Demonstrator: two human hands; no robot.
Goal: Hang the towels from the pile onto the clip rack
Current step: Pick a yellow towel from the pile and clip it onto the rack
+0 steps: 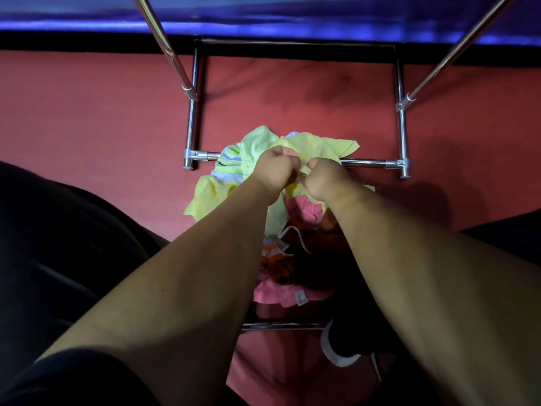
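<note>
A pile of towels (pixel 281 259) lies on the red floor between my feet and the rack's base: yellow, pale green, striped, pink and orange ones. My left hand (pixel 275 168) and my right hand (pixel 322 178) are side by side above the pile, both with curled fingers pinching the edge of a yellow towel (pixel 330 148). The rest of that towel drapes over the pile. The chrome rack frame (pixel 402 136) stands just beyond my hands, its poles rising out of view at the top. No clips are in view.
A dark wall base and blue-lit surface (pixel 263 13) run behind the rack. A low chrome bar (pixel 281 326) crosses near my feet. My shoe with a white sole (pixel 339 351) is at lower right. Dark clothing fills the left edge.
</note>
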